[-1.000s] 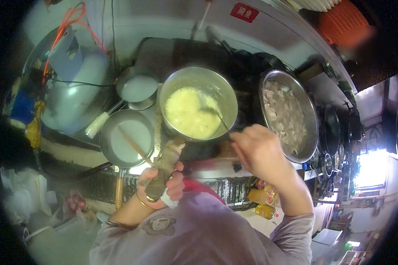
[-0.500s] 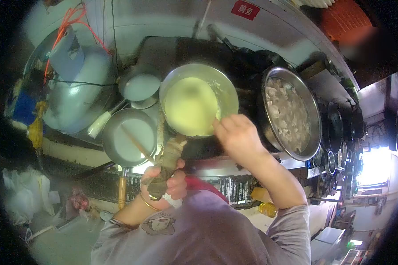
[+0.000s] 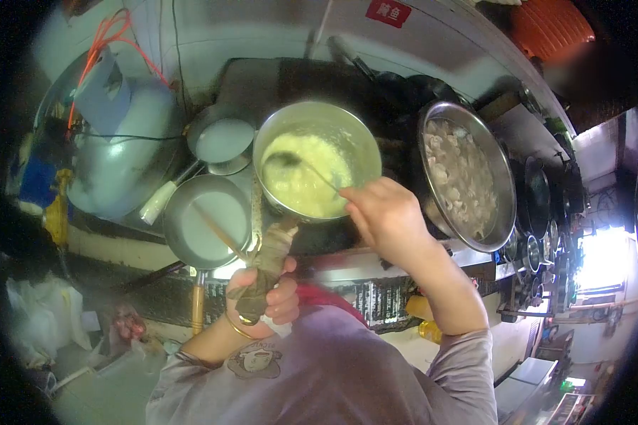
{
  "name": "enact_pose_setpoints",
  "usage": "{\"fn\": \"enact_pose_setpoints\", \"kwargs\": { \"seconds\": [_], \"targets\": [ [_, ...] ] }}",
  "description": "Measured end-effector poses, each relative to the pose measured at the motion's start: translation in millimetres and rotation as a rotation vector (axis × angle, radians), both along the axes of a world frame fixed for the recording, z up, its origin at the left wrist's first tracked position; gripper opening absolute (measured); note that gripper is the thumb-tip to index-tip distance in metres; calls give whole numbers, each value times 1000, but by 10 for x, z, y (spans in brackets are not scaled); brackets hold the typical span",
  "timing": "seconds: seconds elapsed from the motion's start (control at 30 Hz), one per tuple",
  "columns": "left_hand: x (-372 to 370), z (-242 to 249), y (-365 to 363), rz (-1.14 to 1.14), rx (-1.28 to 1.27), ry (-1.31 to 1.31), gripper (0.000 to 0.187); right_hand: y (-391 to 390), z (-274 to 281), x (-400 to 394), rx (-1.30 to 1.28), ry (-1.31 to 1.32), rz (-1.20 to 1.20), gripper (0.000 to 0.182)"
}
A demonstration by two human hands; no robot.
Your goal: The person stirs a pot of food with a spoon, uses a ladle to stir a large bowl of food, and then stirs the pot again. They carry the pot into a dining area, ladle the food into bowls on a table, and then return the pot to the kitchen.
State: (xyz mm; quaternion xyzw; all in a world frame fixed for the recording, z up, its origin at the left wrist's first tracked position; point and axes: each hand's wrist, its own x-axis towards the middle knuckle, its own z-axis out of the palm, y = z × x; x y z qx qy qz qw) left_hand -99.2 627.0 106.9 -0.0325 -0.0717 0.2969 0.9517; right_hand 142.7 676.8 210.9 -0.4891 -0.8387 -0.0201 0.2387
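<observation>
Pot (image 3: 364,149), handle (image 3: 268,261) in left hand (image 3: 283,297), right hand (image 3: 386,218) near

Near two hands (image 3: 283,297) (image 3: 388,216): one ladle (image 3: 285,161), one pot (image 3: 365,152), two whitish-liquid pans (image 3: 177,204) (image 3: 227,168), one basin (image 3: 505,188)

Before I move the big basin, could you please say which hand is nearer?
Right. The right hand is just left of the big basin; the left hand is farther left, around the wrapped handle.

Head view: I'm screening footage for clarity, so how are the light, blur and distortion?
In the head view, the window is blown out at right; in the head view, the ladle looks soft in the pot; the head view's fisheye bends straight lines, leaving dark corners.
</observation>
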Motion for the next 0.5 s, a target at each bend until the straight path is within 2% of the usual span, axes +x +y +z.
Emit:
{"fn": "enact_pose_setpoints", "kwargs": {
  "seconds": [0.03,0.13,0.23,0.37,0.43,0.5],
  "targets": [
    [2,-1,-11,8,-6,6,52,14,-53,7,59,-72,-15,14],
    [-14,7,-6,18,-2,12,51,-164,147,48,-45,-228,-75,16],
    [-6,2,-11,10,0,-6,52,-364,422,80,-145,-181,12,16],
    [4,-11,-19,-13,16,-31,52,-232,138,-67,-10,-33,30,16],
    [-8,-5,-25,-11,4,-13,52,-79,-103,-60,58,-132,-38,15],
    [-33,2,-33,-4,-8,7,52,-53,-117,-37,82,-223,-71,13]
  ]
}}
